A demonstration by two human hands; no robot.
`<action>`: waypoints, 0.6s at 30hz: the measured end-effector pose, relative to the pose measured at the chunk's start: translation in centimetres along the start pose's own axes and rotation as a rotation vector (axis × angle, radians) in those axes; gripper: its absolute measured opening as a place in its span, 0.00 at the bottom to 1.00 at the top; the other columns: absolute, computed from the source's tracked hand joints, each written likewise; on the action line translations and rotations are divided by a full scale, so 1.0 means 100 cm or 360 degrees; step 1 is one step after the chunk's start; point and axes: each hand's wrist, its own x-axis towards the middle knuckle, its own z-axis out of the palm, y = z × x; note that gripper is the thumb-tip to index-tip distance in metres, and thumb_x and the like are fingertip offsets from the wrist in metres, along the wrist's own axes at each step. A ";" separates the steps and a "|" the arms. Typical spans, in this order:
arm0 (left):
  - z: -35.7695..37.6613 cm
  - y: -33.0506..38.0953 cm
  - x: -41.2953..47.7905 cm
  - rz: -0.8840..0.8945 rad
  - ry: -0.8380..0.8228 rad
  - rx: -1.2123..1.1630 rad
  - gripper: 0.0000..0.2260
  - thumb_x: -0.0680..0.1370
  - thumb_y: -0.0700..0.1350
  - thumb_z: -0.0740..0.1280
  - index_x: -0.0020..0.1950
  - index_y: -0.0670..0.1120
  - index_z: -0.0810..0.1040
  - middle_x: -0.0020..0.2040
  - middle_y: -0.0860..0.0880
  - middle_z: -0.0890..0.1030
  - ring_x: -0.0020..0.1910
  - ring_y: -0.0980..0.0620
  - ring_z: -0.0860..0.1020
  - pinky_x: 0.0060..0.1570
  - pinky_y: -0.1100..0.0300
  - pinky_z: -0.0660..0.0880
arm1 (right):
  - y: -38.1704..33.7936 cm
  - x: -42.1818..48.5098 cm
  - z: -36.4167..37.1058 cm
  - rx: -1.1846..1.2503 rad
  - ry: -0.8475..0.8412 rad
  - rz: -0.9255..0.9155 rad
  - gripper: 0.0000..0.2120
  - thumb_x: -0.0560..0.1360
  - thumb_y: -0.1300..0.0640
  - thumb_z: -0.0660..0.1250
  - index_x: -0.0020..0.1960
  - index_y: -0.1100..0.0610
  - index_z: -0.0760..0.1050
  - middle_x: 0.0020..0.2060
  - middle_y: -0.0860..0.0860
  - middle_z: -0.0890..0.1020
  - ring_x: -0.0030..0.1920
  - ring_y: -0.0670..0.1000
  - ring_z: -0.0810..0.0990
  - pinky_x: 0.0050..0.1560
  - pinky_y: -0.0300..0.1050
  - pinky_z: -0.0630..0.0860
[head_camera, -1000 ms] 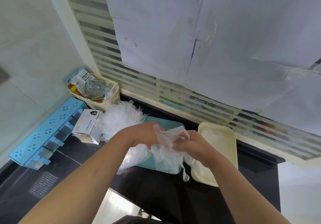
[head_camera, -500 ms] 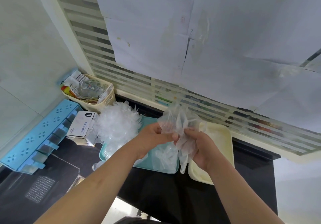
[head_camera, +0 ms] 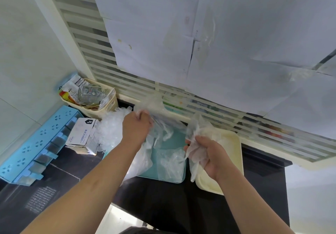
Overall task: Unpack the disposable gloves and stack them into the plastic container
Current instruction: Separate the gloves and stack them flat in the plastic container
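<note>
The crumpled bunch of disposable gloves (head_camera: 197, 144) is in the air over the left edge of the cream container (head_camera: 234, 143), with its loose fingers trailing down outside that edge. The right hand (head_camera: 211, 154) is clenched around the bunch, fingers curled through the thin film. To the left of the cream container, the left hand (head_camera: 135, 127) is raised and pinches a clear plastic wrapper (head_camera: 160, 130), which hangs slack and seems to be apart from the bunch, though the film is too sheer to be sure.

I judge the step in hand to be the unpacking itself: the gloves come free of their wrapper and have not yet been laid down. The cream container seems to hold some pale film already, but I cannot tell how much.

The next move probably calls for lowering the bunch into the cream container and flattening it so that it stacks rather than balls up. The left hand would need to drop the wrapper to help.

Just left of the cream container a teal tray (head_camera: 172, 177) lies on the dark table (head_camera: 163, 206) with more film on it. Farther left are a heap of loose gloves (head_camera: 109, 130) and a glove carton (head_camera: 81, 136).
</note>
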 end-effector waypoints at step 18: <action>0.031 0.008 -0.021 -0.0145 -0.0656 -0.0354 0.08 0.82 0.45 0.71 0.51 0.40 0.86 0.43 0.44 0.87 0.44 0.46 0.85 0.48 0.54 0.83 | 0.011 -0.016 -0.006 -0.0368 0.0087 -0.0062 0.16 0.84 0.51 0.69 0.53 0.66 0.80 0.38 0.56 0.84 0.35 0.55 0.82 0.40 0.50 0.81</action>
